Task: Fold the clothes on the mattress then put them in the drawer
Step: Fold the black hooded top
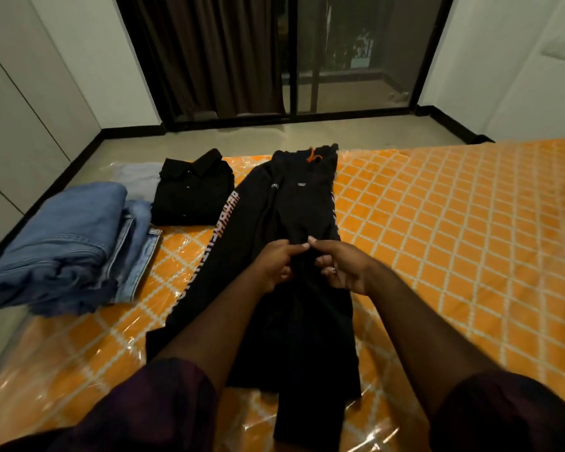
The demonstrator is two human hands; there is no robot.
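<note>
The black pants (299,203) lie flat on the orange checked mattress (437,223), near its left side. Their long axis runs straight away from the person: the waistband with its orange drawstring points at the far edge, toward the glass door, and the leg ends come back toward the person's lap. The leg with the orange and white lettering splays a little to the left, so the two legs are not quite stacked.

Both hands meet at the middle of the garment, around the seat. The left hand (274,264) pinches a ridge of cloth between thumb and curled fingers. The right hand (341,267) does the same just beside it, with the thumbs almost touching. Gripping there probably gathers the loose fabric, so that one leg can be drawn over the other before the length is doubled up.

A stack of folded jeans (66,236) sits at the left edge. A folded black shirt (193,194) lies just beyond it, close to the pants' lettered leg. They look set aside as finished pieces, clear of the working space. No drawer is in view.
</note>
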